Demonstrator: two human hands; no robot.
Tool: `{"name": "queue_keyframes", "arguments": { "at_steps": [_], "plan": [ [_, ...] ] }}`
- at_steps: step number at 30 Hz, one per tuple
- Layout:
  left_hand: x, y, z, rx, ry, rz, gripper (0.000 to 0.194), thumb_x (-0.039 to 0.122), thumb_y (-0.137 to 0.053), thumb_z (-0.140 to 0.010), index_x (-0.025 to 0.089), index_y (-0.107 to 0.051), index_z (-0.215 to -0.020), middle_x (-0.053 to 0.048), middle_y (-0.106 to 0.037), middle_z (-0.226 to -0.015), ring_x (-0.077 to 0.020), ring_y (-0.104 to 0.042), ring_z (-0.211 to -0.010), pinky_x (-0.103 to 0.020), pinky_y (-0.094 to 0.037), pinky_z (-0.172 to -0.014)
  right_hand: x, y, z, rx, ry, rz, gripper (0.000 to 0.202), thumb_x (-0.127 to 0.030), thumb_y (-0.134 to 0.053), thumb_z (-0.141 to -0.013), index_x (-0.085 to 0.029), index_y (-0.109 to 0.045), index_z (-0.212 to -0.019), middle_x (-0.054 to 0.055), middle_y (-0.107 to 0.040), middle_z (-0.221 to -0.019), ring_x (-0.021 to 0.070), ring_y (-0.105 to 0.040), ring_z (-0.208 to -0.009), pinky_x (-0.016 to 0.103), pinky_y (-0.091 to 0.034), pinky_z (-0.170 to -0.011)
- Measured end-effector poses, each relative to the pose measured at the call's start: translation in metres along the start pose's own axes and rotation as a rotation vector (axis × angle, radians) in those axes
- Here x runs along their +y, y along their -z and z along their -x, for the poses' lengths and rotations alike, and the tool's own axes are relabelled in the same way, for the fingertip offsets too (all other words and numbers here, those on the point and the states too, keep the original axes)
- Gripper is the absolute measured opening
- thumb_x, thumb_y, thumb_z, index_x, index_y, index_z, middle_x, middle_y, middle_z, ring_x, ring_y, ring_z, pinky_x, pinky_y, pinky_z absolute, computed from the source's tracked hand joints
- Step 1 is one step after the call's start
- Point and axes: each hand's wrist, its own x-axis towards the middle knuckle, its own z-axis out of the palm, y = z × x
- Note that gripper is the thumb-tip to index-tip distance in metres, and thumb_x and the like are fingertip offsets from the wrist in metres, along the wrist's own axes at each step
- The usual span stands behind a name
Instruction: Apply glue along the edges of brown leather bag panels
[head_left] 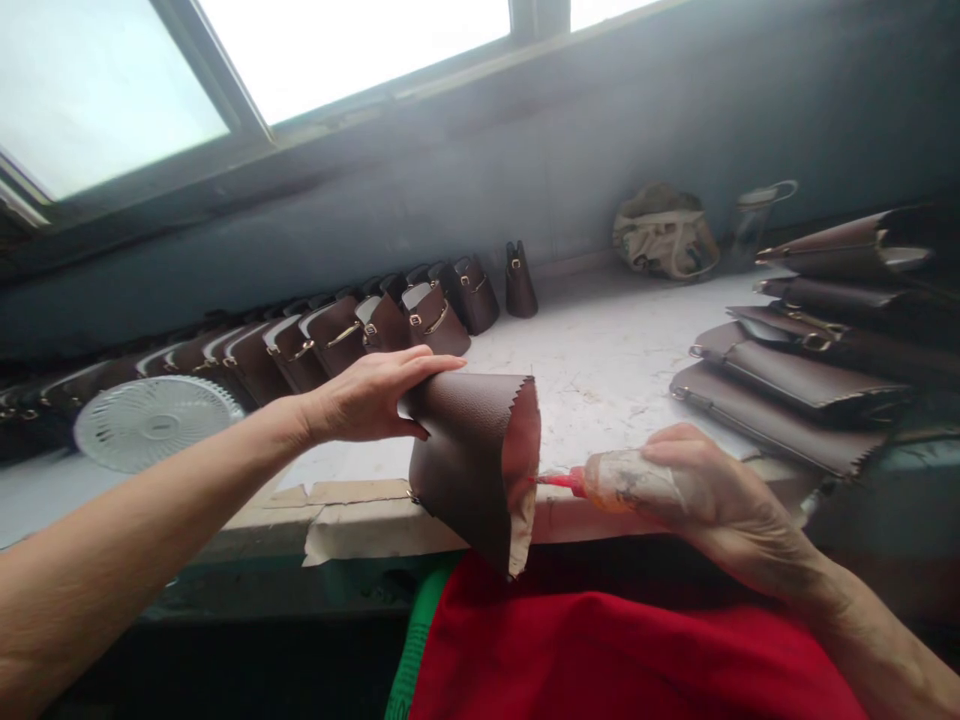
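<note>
My left hand (367,398) grips the top of a brown leather bag piece (469,460), curled into a cone with a zigzag edge, held over the table's front edge. My right hand (712,495) is closed around a small glue bottle (619,480) with a red nozzle. The nozzle tip touches the pale inner edge of the leather piece.
A row of finished brown bags (337,335) lines the back left of the white worktable (600,360). A white fan (154,420) lies at the left. Flat brown bag panels (787,400) are stacked at the right. A beige bag (664,235) and a jar (754,220) stand by the wall.
</note>
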Motion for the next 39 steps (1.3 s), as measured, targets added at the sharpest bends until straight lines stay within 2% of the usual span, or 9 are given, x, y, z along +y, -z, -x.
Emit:
{"name": "queue_keyframes", "arguments": {
  "at_steps": [4,10,17,20,24,29,31,34,39],
  "plan": [
    [-0.001,-0.001,0.001,0.01,-0.008,-0.011,0.08,0.033,-0.076,-0.086,0.027,-0.04,-0.157,-0.009,-0.064,-0.122,-0.0266,-0.069,-0.102,-0.036,-0.057,-0.082,0.001,-0.001,-0.001,0.129,0.033,0.02,0.034,-0.024,-0.077,-0.092,-0.036,-0.067,-0.123,0.005,-0.066,-0.106,0.023,-0.069,-0.093,0.031,-0.058,-0.076],
    [0.003,0.002,0.003,0.014,-0.003,-0.03,0.078,0.033,-0.075,-0.088,0.025,-0.041,-0.157,-0.009,-0.064,-0.122,-0.0244,-0.069,-0.102,-0.033,-0.056,-0.084,0.007,-0.005,0.008,-0.048,-0.056,-0.069,0.032,-0.027,-0.076,-0.095,-0.035,-0.067,-0.124,0.002,-0.065,-0.099,0.0178,-0.067,-0.08,0.028,-0.056,-0.068],
    [0.013,0.045,-0.006,0.112,-0.037,-0.201,0.069,0.036,-0.073,-0.09,0.025,-0.049,-0.154,-0.009,-0.066,-0.117,-0.0233,-0.069,-0.099,-0.031,-0.056,-0.083,0.005,0.004,0.007,0.117,-0.103,-0.072,0.035,-0.029,-0.08,-0.09,-0.035,-0.067,-0.122,0.004,-0.065,-0.108,0.0214,-0.069,-0.089,0.03,-0.059,-0.073],
    [0.017,0.053,-0.011,0.171,-0.076,-0.25,0.063,0.038,-0.069,-0.093,0.024,-0.052,-0.151,-0.01,-0.067,-0.115,-0.0234,-0.07,-0.097,-0.033,-0.058,-0.082,0.004,0.004,0.002,0.172,-0.127,-0.071,0.033,-0.033,-0.082,-0.089,-0.034,-0.067,-0.119,0.004,-0.064,-0.105,0.0214,-0.069,-0.084,0.03,-0.059,-0.068],
    [0.019,0.041,-0.005,0.216,-0.182,-0.342,0.049,0.025,-0.06,-0.097,0.028,-0.057,-0.146,-0.007,-0.07,-0.104,-0.0233,-0.07,-0.091,-0.037,-0.06,-0.081,0.004,0.0,0.0,0.183,-0.13,-0.099,0.032,-0.034,-0.083,-0.089,-0.032,-0.068,-0.117,0.004,-0.064,-0.102,0.0216,-0.069,-0.081,0.032,-0.059,-0.065],
    [0.015,0.019,0.011,0.306,-0.195,-0.362,0.063,0.018,-0.061,-0.096,0.031,-0.047,-0.156,-0.007,-0.07,-0.106,-0.0241,-0.07,-0.09,-0.039,-0.061,-0.083,0.007,-0.002,0.001,0.185,-0.114,-0.118,0.032,-0.031,-0.083,-0.089,-0.032,-0.069,-0.118,0.003,-0.063,-0.1,0.0185,-0.066,-0.078,0.029,-0.056,-0.064],
    [0.015,0.013,0.018,0.275,-0.182,-0.351,0.068,0.02,-0.065,-0.095,0.029,-0.042,-0.159,-0.007,-0.07,-0.107,-0.0233,-0.069,-0.089,-0.037,-0.061,-0.082,0.009,-0.002,0.002,0.155,-0.144,-0.108,0.029,-0.031,-0.082,-0.09,-0.03,-0.069,-0.116,0.003,-0.063,-0.099,0.0187,-0.067,-0.08,0.029,-0.056,-0.066],
    [0.02,0.005,0.031,0.193,-0.077,-0.298,0.07,0.023,-0.07,-0.092,0.026,-0.044,-0.158,-0.009,-0.069,-0.112,-0.0236,-0.071,-0.093,-0.033,-0.061,-0.081,0.012,-0.005,0.002,0.151,-0.136,-0.133,0.032,-0.031,-0.083,-0.09,-0.031,-0.068,-0.118,0.002,-0.064,-0.102,0.0192,-0.067,-0.084,0.029,-0.057,-0.07],
    [0.031,-0.002,0.055,0.122,0.038,-0.239,0.074,0.029,-0.077,-0.088,0.027,-0.046,-0.155,-0.012,-0.068,-0.12,-0.0268,-0.071,-0.1,-0.036,-0.062,-0.087,0.016,-0.015,0.0,0.142,-0.111,-0.146,0.031,-0.034,-0.081,-0.092,-0.031,-0.068,-0.12,0.002,-0.063,-0.104,0.018,-0.066,-0.086,0.03,-0.057,-0.073]
  ]
}}
